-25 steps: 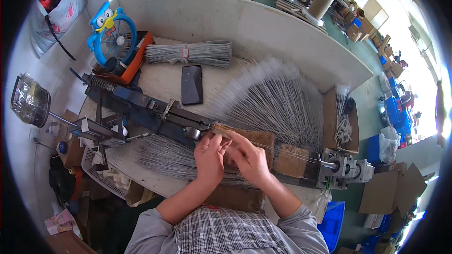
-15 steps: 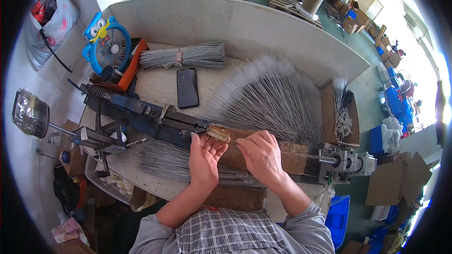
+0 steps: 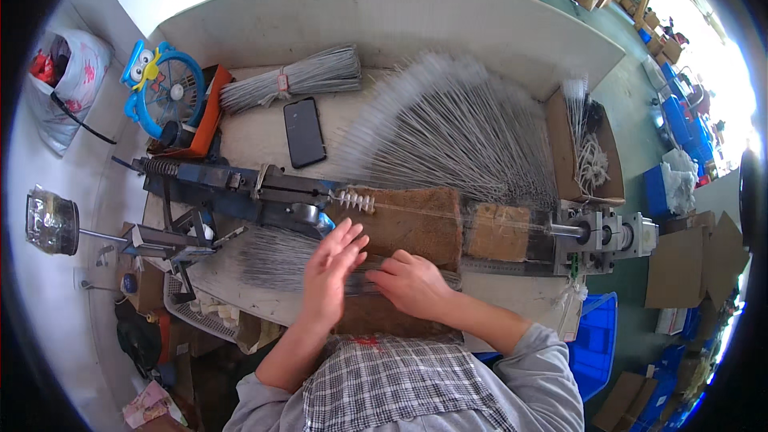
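My left hand [image 3: 326, 272] is raised over the near side of the bench with its fingers stretched out, holding nothing. Beside it, my right hand [image 3: 412, 284] has its fingertips pinched together at the near pile of thin grey wires [image 3: 276, 260]; what lies between them is hidden. Beyond my hands, a white spiral piece [image 3: 352, 201] sits at the end of the dark metal bar [image 3: 216, 180]. From it a thin line of wire runs right, over a brown worn pad [image 3: 412, 228], toward the metal chuck [image 3: 570, 230].
A wide fan of grey wires [image 3: 472, 136] covers the back of the bench. Nearby are a phone [image 3: 305, 133], a tied wire bundle [image 3: 292, 80], a blue toy-shaped fan [image 3: 172, 90] and an open cardboard box [image 3: 588, 148]. A blue bin [image 3: 596, 344] stands at lower right.
Both hands have drawn back toward me, away from the bar's end. The right has moved to the near wires. A pale piece was over my left fingers; the white spiral now shows uncovered.
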### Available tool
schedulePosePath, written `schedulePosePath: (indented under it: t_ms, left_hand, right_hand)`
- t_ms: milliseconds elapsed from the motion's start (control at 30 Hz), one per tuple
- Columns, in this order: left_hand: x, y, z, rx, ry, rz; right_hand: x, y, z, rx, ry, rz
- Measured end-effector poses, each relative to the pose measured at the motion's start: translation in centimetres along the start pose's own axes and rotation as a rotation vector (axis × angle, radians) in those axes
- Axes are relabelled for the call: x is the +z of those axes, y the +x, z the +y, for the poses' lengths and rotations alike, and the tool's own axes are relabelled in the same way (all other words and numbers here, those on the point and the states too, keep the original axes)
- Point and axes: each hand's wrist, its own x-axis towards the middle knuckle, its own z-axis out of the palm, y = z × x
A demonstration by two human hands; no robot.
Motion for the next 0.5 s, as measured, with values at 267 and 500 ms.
schedulePosePath:
  t_ms: [267, 500]
  left_hand:
    - [-19.8, -1.8, 2.5, 0.14, -0.488, 0.588]
    - [-38.3, -3.4, 6.9, 0.201, -0.182, 1.06]
  right_hand:
    - [-1.7, -2.9, 0.9, 0.107, -0.393, -0.249]
    - [-5.2, -4.0, 0.7, 0.171, -0.52, -0.336]
